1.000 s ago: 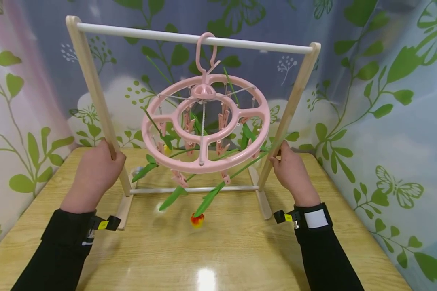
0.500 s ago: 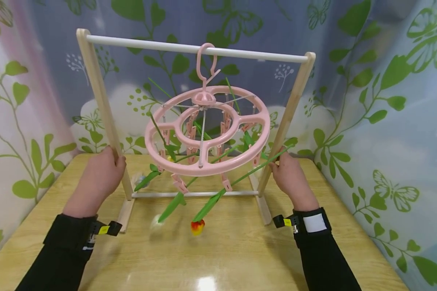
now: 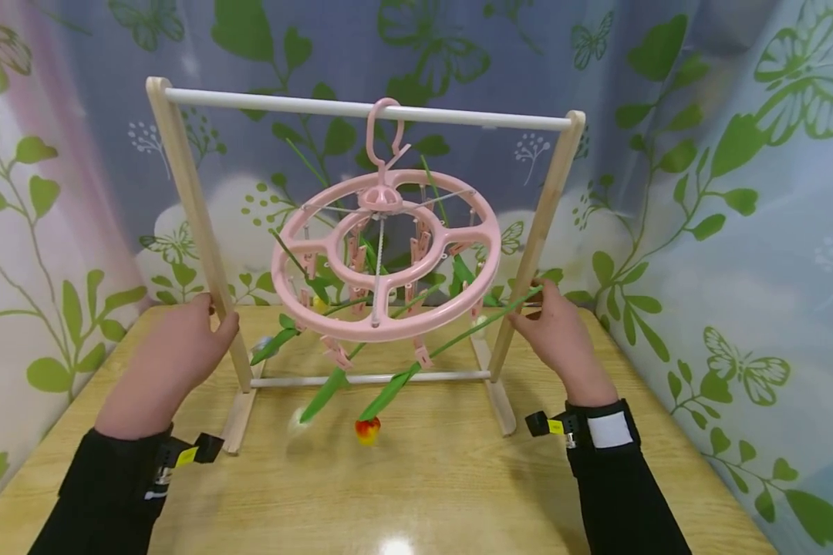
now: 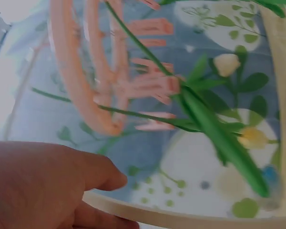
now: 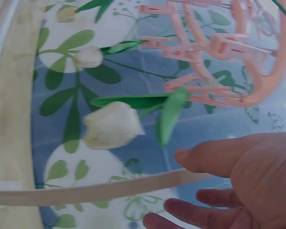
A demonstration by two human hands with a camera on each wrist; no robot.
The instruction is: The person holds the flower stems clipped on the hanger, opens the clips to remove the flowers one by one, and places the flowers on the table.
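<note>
A wooden stand with a white top rail (image 3: 458, 116) is upright on the table. From that rail hangs a pink round clip hanger (image 3: 382, 331), its clothespins holding artificial tulips by their stems. My left hand (image 3: 173, 354) is at the left post (image 3: 197, 208), thumb and fingers loosely on either side of it. At the right post (image 3: 544, 208), my right hand (image 3: 555, 331) has its fingers spread apart around the wood. In the right wrist view, a white tulip (image 5: 112, 125) hangs near that post. A red-yellow tulip (image 3: 368, 430) hangs lowest at the front.
The stand's feet (image 3: 239, 420) rest on the wooden table (image 3: 389, 493). A white lower bar (image 3: 382, 378) joins the posts. Patterned curtain (image 3: 722, 231) surrounds the table's back and sides. One long green stem (image 3: 486, 327) reaches toward the right hand.
Both hands have loosened from the posts, their fingers spreading. The stand and hanger appear lower in the head view, and the hanger has shifted slightly left.
</note>
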